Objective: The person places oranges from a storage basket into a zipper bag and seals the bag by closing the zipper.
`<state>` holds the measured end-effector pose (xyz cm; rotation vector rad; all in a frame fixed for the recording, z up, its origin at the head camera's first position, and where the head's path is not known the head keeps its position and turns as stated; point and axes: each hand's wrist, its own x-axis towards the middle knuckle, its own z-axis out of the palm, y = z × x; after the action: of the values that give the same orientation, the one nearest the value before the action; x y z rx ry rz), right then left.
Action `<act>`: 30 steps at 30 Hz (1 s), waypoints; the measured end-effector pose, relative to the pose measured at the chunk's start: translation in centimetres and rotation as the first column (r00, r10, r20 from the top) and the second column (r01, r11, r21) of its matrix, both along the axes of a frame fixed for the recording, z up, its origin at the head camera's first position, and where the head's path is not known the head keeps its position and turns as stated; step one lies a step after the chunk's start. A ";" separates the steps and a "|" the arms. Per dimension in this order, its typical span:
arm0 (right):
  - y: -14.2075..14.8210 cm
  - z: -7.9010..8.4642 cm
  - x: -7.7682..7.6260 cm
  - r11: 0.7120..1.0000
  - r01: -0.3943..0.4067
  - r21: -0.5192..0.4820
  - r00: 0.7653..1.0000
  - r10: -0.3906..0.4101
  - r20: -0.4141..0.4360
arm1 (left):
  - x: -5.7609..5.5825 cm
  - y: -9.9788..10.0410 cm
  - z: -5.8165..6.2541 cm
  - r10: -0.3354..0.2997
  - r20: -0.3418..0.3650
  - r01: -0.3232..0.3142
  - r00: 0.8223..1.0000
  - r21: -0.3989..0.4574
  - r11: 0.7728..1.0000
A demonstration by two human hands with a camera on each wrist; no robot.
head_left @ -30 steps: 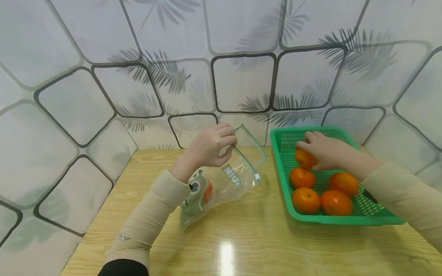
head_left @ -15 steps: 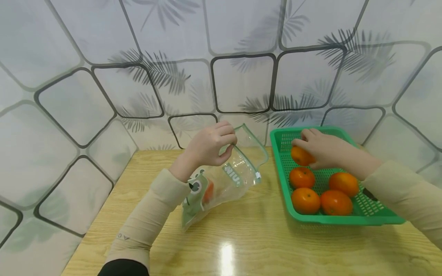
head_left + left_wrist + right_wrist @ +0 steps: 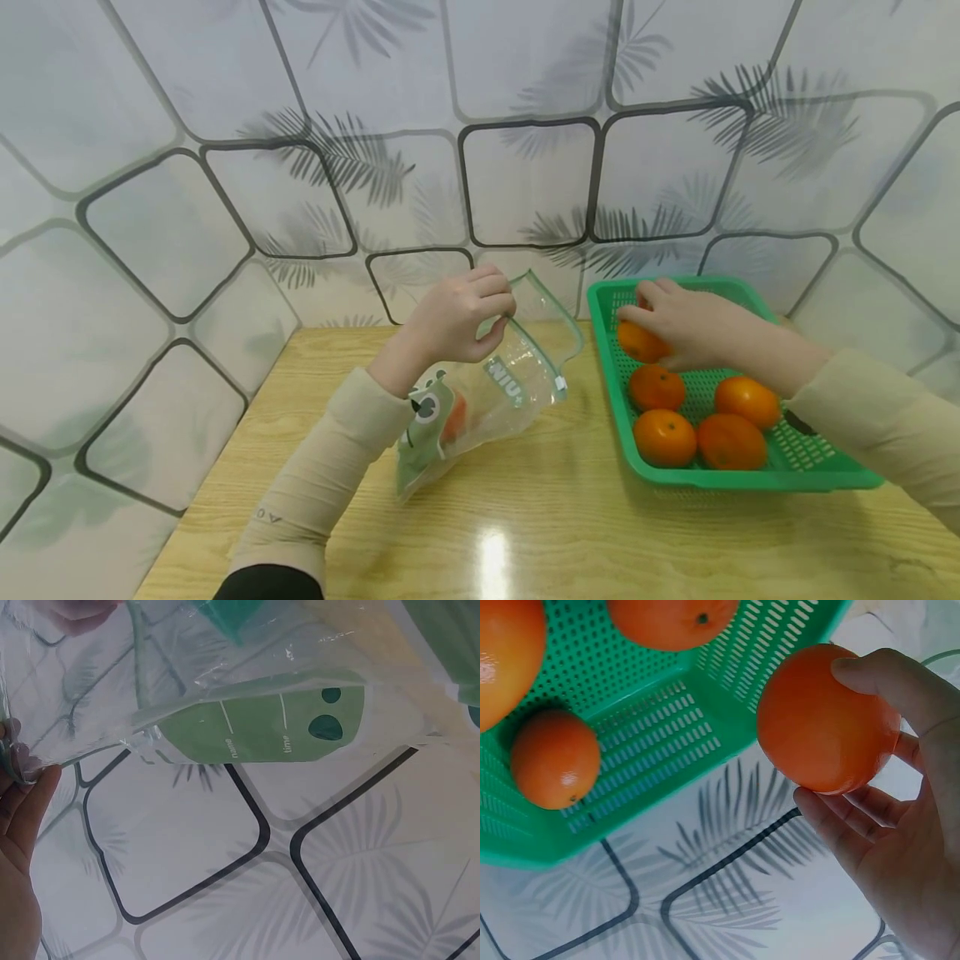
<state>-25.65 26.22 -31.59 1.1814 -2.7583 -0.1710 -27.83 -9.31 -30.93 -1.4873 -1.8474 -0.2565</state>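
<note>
My left hand (image 3: pixel 461 317) pinches the green-edged mouth of a clear zip bag (image 3: pixel 517 400), holding it gaping toward the right. A green cartoon character is printed on the bag (image 3: pixel 262 727), and an orange-coloured fruit (image 3: pixel 454 417) shows through its wall. On the right, my right hand (image 3: pixel 686 325) grips an orange (image 3: pixel 641 342) above the left side of the green basket (image 3: pixel 757 478). Thumb on one side and fingers on the other hold that orange (image 3: pixel 821 724) in the right wrist view. Several other oranges (image 3: pixel 666 437) lie in the basket.
Both the bag and the basket are on a light wooden table (image 3: pixel 562 533). Behind them stands a patterned wall (image 3: pixel 525 183) with leaf prints, close to the table's back edge. The basket's raised left rim (image 3: pixel 606 375) lies between the held orange and the bag.
My right hand, with the orange in it, has moved a little left toward the basket's left rim. The left hand and the bag have hardly moved.
</note>
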 end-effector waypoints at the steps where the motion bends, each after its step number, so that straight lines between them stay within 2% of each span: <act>1: -0.2 0.2 0.1 1.000 -0.003 0.005 1.000 0.003 -0.003 | 0.0 0.0 0.0 -0.001 0.000 0.001 1.000 0.000 1.000; 11: -1.5 1.4 0.8 0.999 -0.035 0.040 0.998 0.037 -0.052 | -0.1 0.1 -0.1 -0.007 0.009 0.007 1.000 0.000 1.000; 22: -2.1 2.1 1.2 0.998 -0.062 0.020 0.993 0.063 -0.099 | -0.1 0.3 -0.3 0.010 0.000 -0.010 1.000 -0.001 1.000; 30: -2.9 2.5 1.4 0.993 -0.116 -0.036 0.976 0.107 -0.192 | -0.1 0.4 -0.4 0.016 -0.002 -0.016 1.000 0.000 1.000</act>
<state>-24.21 23.34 -29.05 1.2358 -2.5116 -0.1947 -27.92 -8.92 -31.33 -1.4720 -1.8571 -0.2470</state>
